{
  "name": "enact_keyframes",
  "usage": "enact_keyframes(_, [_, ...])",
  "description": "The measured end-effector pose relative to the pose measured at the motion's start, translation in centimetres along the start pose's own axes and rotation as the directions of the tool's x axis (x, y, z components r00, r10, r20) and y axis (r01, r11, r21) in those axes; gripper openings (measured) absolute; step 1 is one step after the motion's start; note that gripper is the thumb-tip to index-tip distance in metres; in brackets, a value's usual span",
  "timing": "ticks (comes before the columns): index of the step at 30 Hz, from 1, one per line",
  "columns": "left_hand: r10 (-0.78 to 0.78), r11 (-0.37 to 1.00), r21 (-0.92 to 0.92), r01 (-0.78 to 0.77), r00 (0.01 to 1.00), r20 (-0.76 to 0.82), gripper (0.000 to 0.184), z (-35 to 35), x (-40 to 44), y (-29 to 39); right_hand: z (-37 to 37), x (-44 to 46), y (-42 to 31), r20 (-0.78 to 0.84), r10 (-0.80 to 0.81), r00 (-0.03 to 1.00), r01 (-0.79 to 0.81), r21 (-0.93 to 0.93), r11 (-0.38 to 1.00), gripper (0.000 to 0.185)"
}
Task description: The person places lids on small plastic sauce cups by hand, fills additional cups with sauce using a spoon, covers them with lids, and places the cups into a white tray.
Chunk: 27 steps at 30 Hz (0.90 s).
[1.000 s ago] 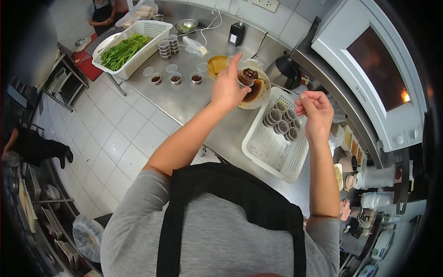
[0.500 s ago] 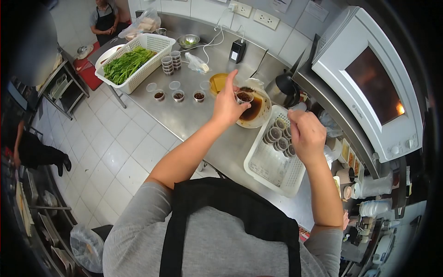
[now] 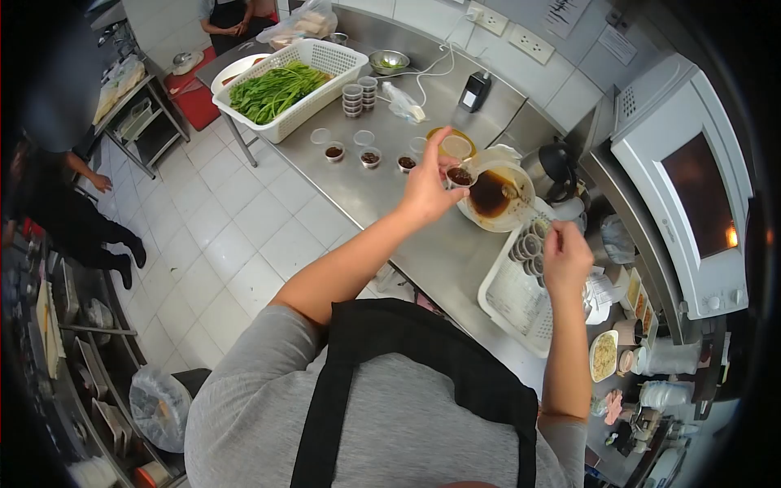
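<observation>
A small clear cup of dark sauce (image 3: 459, 176) is held by my left hand (image 3: 429, 185), beside the rim of a white bowl. My right hand (image 3: 567, 254) grips the handle of a metal spoon (image 3: 511, 192), whose head is over the dark liquid in the bowl (image 3: 492, 193). Under the spoon handle, a white basket (image 3: 514, 315) holds several lidded cups (image 3: 530, 245). Three filled cups without lids stand on the steel counter, one of them the middle cup (image 3: 370, 158), with loose lids (image 3: 364, 138) behind them.
A white basket of green leaves (image 3: 277, 92) stands on the counter's left part, near stacked cups (image 3: 352, 100). A microwave (image 3: 687, 187) is at the right. One person stands on the floor at the left (image 3: 81, 220); another is at the top left (image 3: 227, 18).
The view has shifted. My right hand has lowered, and the spoon has moved from above the held cup to the bowl. My left hand still holds the cup.
</observation>
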State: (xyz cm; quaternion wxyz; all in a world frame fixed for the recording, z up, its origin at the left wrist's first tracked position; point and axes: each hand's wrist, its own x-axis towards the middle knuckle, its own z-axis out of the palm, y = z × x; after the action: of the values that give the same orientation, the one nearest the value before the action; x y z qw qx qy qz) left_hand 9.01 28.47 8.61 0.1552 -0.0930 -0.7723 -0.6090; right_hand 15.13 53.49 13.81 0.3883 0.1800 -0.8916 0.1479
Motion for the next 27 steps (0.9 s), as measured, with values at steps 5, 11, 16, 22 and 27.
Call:
enact_keyframes(5, [-0.024, 0.999, -0.044, 0.027, 0.998, 0.052, 0.104, -4.1, -1.3, -2.1, 7.5, -2.0, 0.9, 0.097, 0.138, 0.986, -0.132, -0.071, 0.989, 0.009])
enact_keyframes(11, [-0.027, 0.993, -0.11, 0.042, 0.991, 0.134, 0.108, -9.0, -1.4, -3.3, 8.5, -1.0, -3.5, 0.102, 0.069, 0.992, -0.058, -0.112, 0.992, 0.025])
enact_keyframes(16, [-0.029, 0.977, -0.194, 0.09, 0.955, 0.295, 0.11, -10.9, -1.5, -6.0, 13.9, 0.2, -10.1, 0.636, 0.422, 0.646, -0.727, 0.681, 0.085, 0.029])
enact_keyframes(22, [-0.113, 0.987, -0.062, 0.146, 0.924, 0.365, 0.11, -10.5, -2.5, -12.1, 22.0, -1.5, -10.6, 0.862, 0.297, 0.41, -0.82, 0.491, -0.293, 0.041])
enact_keyframes(27, [-0.142, 0.99, 0.045, 0.134, 0.927, 0.348, 0.107, -9.6, -2.5, -15.8, 24.4, -4.2, -12.8, 0.485, 0.319, 0.815, -0.554, 0.489, 0.674, 0.019])
